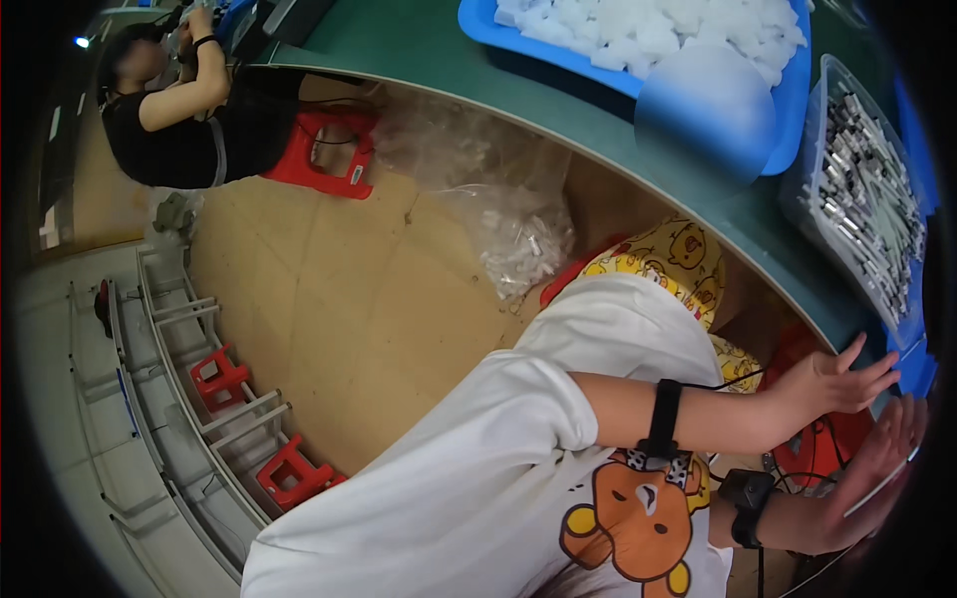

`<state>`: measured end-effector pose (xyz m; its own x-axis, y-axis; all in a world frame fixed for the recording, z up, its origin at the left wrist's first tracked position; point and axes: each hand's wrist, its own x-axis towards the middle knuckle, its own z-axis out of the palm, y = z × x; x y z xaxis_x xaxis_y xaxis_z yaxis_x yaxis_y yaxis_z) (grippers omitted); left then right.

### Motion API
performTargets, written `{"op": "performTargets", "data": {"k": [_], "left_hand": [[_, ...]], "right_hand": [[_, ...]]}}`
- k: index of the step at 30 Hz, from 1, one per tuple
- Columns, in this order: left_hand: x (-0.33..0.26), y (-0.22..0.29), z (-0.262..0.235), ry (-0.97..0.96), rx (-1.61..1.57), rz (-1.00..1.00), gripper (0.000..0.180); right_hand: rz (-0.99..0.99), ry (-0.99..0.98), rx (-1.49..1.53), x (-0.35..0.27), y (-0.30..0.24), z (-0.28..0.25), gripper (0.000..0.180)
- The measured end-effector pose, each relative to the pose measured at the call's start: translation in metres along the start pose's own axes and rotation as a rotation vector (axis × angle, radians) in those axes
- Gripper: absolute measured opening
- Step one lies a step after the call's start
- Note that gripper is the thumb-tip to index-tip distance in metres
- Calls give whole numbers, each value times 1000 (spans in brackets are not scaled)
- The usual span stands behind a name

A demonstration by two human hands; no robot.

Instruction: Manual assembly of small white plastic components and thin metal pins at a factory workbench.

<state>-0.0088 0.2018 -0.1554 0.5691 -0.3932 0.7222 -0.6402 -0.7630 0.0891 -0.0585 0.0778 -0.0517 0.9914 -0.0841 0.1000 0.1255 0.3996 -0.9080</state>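
Both hands are at the right edge of the view, beside the table's edge. My left hand [835,385] is open, its fingers spread near the lower end of a clear plastic box [809,189] and a blue bin edge [918,371]. Nothing shows in its fingers. My right hand [877,478] is just below it, its fingers stretched out and partly dim. A thin pale strip [882,483] crosses in front of this hand; whether the hand touches it, I cannot tell. Small metallic cylindrical parts [865,179] fill the clear box.
A blue tray [558,45] of white plastic pieces [648,30] stands on the green table [399,40]. A transparent bag [523,239] of white parts lies on the floor. A person [179,120] works at the far left. Red stools [294,473] stand near a rack [189,349].
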Motion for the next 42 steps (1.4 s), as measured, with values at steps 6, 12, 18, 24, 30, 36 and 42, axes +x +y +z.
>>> {"op": "performTargets", "data": {"k": [6,12,18,24,30,36,42], "left_hand": [[6,-14,-15,-15,135,9,44],[13,-17,-34,-313,-233,49,52],[41,-52,-72,-633,-1039,-21,52],[42,-60,-67,-591,-1155,-4,52],[39,-49,-66,-656,-865,108,45],[40,-48,-67,-676,-816,137,44],[39,-51,-69,-654,-818,146,39]], "right_hand": [[-99,221,-46,4,10,60,44],[-323,355,-469,33,20,118,21],[-718,278,-800,34,11,104,27],[-777,84,-924,25,1,91,32],[-793,-10,-1023,25,-11,88,25],[-783,16,-977,22,-14,89,26],[-513,664,-834,33,4,94,24]]}}
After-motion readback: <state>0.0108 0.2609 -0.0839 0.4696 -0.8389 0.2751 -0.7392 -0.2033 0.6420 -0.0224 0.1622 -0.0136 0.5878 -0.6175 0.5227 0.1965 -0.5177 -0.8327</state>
